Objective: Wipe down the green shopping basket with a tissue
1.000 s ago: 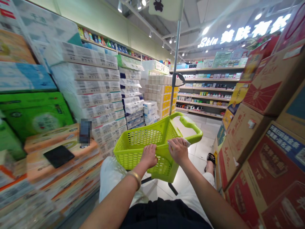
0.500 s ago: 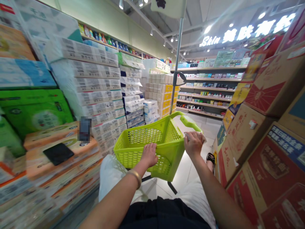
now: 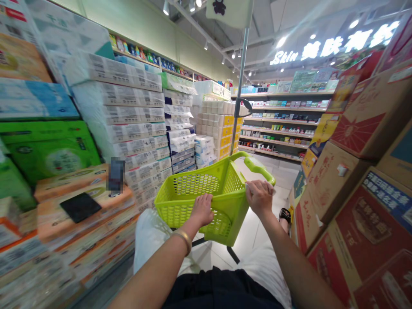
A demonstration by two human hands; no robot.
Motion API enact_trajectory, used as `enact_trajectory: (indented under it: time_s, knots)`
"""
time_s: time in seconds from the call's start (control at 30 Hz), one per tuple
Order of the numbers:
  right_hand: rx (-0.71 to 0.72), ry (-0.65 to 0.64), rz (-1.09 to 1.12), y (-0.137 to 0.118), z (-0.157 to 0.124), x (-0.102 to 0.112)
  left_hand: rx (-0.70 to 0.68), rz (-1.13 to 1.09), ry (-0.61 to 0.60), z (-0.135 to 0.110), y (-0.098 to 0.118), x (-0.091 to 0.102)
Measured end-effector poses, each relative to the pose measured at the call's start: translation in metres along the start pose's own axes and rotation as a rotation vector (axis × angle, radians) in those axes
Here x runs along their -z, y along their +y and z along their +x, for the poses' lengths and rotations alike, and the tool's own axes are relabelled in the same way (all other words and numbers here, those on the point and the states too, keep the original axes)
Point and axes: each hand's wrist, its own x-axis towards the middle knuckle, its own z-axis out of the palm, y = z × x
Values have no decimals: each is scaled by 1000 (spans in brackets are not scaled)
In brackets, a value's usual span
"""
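Observation:
A lime-green plastic shopping cart (image 3: 225, 225) with perforated sides stands in front of my knees, its basket showing nothing inside. My left hand (image 3: 202, 210) is closed over the basket's near rim, fingers hooked inward. By the back corner, below the cart's curved green handle (image 3: 260, 168), my right hand (image 3: 260, 197) presses down with bent fingers. A pale, thin cloth or tissue peeks out on both sides of the right fingers; most of it is hidden beneath them. From the cart's far side rises a grey pole (image 3: 242, 68) bearing a pale sign with a bear figure.
Tall stacks of wrapped paper packs (image 3: 135, 111) line the left. A black flat object (image 3: 80, 207) lies on orange packs beside a blurred-out patch. Cardboard cartons (image 3: 363, 223) wall the right side, with a sandaled foot (image 3: 284, 219) near their base. Product shelves (image 3: 280, 124) stand behind.
My right hand has shifted slightly left along the cart's edge by the handle. My left hand keeps its place on the rim, and the cart stays nearly where it was.

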Motion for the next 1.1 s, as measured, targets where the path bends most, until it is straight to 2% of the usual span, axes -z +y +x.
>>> enact_trajectory:
  time_s: [0.1,0.2,0.3,0.47,0.57,0.63,0.7,0.93,1.0,1.1]
  knots:
    - [-109,66,-32,23,8,6,-1,-8,5,1,0,-1]
    - [-167,135,-40,21,8,2,3,-5,13,0,0,-2]
    - [-180,160,-17,-4,0,-10,5,12,20,0,0,-2]
    - [24,-51,74,-62,-20,-30,6,29,39,-1,0,-1]
    - [103,-93,64,-76,-25,-34,-2,30,37,-2,-1,-2]
    - [132,-102,54,-72,-23,-31,-13,26,38,-1,-1,-2]
    - [133,-98,43,-57,-18,-24,-21,24,39,-1,-1,-2]
    - [-88,55,-65,16,7,4,-12,3,34,0,0,-3]
    - [-129,97,-77,22,9,4,-4,-4,34,1,0,-4]
    - [-153,134,-66,10,7,-2,-4,-1,36,0,-1,-4]
